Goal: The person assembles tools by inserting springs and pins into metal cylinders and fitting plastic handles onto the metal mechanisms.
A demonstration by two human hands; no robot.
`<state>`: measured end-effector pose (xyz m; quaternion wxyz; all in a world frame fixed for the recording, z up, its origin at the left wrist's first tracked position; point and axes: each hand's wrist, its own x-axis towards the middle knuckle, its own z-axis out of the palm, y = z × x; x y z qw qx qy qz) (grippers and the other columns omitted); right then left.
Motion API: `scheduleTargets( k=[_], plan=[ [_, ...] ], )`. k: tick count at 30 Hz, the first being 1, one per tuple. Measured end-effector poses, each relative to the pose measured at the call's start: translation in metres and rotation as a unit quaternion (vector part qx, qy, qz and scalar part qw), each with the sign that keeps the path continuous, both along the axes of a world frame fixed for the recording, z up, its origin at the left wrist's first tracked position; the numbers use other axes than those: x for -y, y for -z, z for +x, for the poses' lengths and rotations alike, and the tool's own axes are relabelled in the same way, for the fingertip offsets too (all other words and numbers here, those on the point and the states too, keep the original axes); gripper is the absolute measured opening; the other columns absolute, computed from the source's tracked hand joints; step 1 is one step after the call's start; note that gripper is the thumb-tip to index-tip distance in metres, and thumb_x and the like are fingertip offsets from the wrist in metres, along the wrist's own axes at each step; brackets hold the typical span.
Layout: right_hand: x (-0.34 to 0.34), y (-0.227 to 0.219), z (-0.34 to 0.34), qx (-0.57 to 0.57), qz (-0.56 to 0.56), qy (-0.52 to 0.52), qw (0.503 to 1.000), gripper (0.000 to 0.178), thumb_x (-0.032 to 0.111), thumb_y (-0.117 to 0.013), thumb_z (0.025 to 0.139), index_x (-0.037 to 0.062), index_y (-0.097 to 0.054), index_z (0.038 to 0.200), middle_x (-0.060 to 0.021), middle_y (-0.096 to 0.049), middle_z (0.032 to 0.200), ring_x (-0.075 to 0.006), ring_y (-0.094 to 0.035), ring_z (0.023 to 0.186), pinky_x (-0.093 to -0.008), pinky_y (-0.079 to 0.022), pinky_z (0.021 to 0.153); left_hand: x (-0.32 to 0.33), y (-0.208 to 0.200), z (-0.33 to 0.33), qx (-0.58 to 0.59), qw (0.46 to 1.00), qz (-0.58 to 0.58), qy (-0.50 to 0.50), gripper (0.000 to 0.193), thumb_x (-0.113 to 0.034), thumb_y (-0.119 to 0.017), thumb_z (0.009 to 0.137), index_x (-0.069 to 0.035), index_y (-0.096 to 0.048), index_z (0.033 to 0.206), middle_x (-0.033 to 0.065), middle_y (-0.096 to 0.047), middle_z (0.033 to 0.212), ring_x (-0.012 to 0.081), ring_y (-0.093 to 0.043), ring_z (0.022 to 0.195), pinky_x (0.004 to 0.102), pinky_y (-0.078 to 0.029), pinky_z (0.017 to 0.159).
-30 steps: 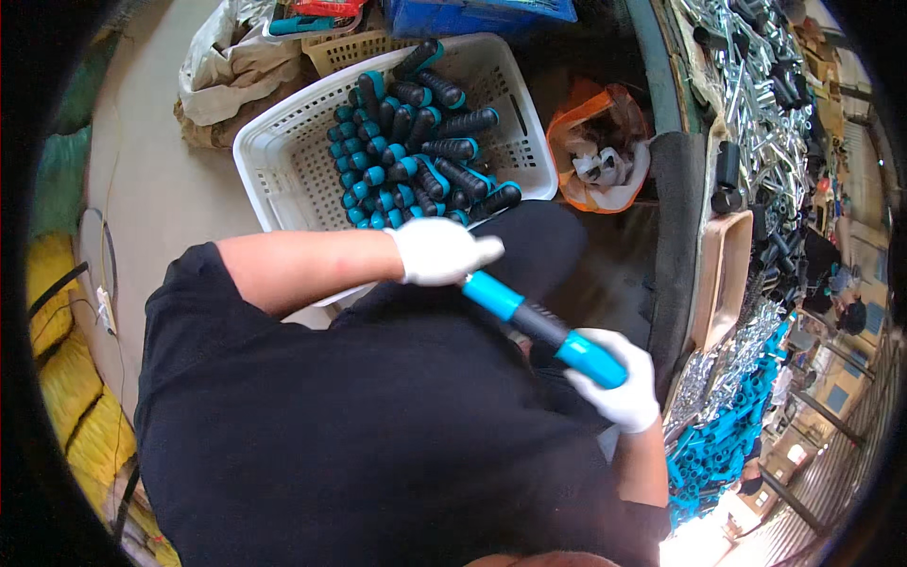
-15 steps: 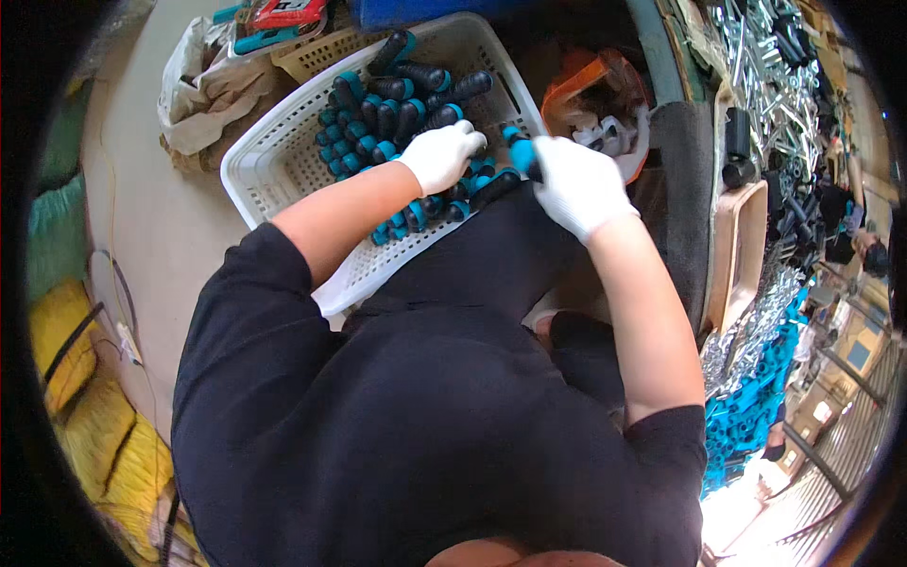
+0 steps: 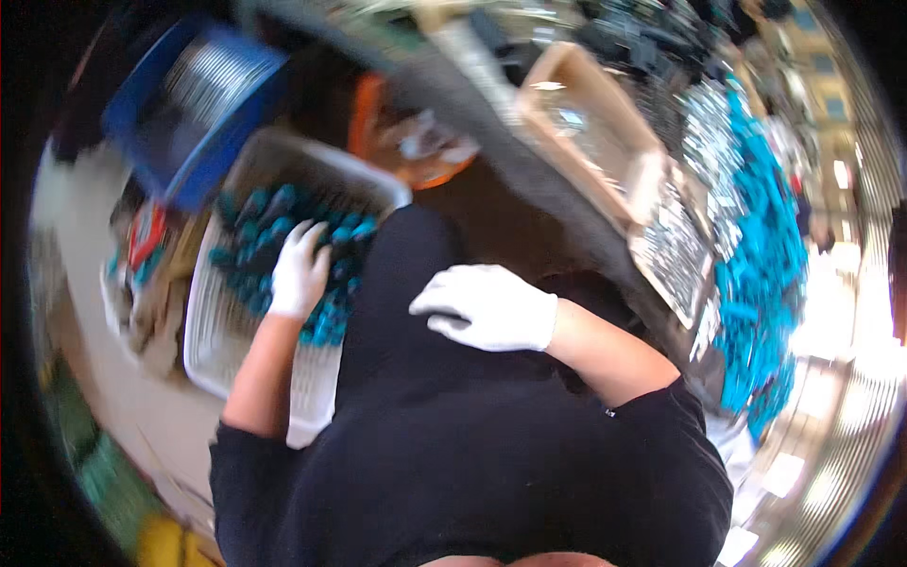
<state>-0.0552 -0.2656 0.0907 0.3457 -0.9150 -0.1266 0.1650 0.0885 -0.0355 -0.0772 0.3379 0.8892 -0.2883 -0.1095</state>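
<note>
A white perforated plastic basket [image 3: 203, 326] stands at the left beside my leg. In it lies a heap of black and teal grip-shaped pieces [image 3: 248, 231], blurred by motion. My left hand [image 3: 300, 274], in a white glove, is over the heap with its fingers apart. I see nothing held in it, though whether its fingertips touch the pieces is unclear. Above my lap is my right hand [image 3: 491, 307], also white-gloved. Its thumb stands away from the loosely bent fingers, and no piece shows between them.
A blue crate [image 3: 203, 156] stands behind the basket. Beyond my knee is an orange container [image 3: 367, 118] with whitish plastic. Along the right runs a work surface with a tan tray [image 3: 605, 142], shiny metal parts [image 3: 671, 250] and a pile of teal pieces [image 3: 756, 283].
The view has swung toward the right. My right hand has left the basket's edge for my lap, and the teal and black piece formerly in it is gone from it. My left hand's fingers have spread.
</note>
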Motion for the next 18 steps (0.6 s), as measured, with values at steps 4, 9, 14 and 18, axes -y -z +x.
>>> scheduleTargets(
  k=[4,9,14,18],
  plan=[
    [0.068,-0.072,-0.040,0.070,0.006,0.112,0.991,0.020,0.013,-0.065,0.082,0.0074,-0.066,0.101,-0.0101,-0.065,0.092,-0.0274,-0.063,0.086,-0.0361,-0.051,0.077,0.056,-0.075,-0.008,0.061,0.985,-0.157,0.033,0.020,0.000,-0.055,0.086,0.002,-0.060,0.105,0.0170,-0.059,0.109,0.0313,-0.057,0.102,0.0351,-0.045,0.091],
    [0.184,-0.140,-0.079,0.170,-0.123,0.344,0.915,0.018,0.009,-0.064,0.081,0.0043,-0.069,0.097,-0.0106,-0.068,0.093,-0.0212,-0.065,0.087,-0.0304,-0.051,0.077,0.168,-0.185,-0.036,0.158,0.913,-0.327,0.184,0.020,0.009,-0.052,0.082,0.004,-0.059,0.100,0.0190,-0.059,0.103,0.0308,-0.058,0.094,0.0358,-0.046,0.086],
    [0.348,-0.130,-0.103,0.161,-0.199,0.466,0.847,0.024,0.021,-0.059,0.084,0.0077,-0.068,0.101,-0.0113,-0.069,0.097,-0.0245,-0.065,0.088,-0.0312,-0.050,0.080,0.268,-0.231,-0.070,0.190,0.842,-0.411,0.295,0.025,0.008,-0.059,0.076,0.001,-0.060,0.099,0.0161,-0.060,0.098,0.0321,-0.058,0.089,0.0371,-0.047,0.083],
    [0.394,-0.116,-0.080,0.104,-0.312,0.446,0.832,0.025,0.024,-0.057,0.083,0.0094,-0.069,0.099,-0.0127,-0.068,0.097,-0.0291,-0.064,0.092,-0.0364,-0.049,0.084,0.309,-0.221,-0.083,0.110,0.867,-0.390,0.289,0.016,0.002,-0.059,0.080,0.001,-0.061,0.096,0.0165,-0.060,0.097,0.0315,-0.059,0.089,0.0370,-0.047,0.082]
  ],
)
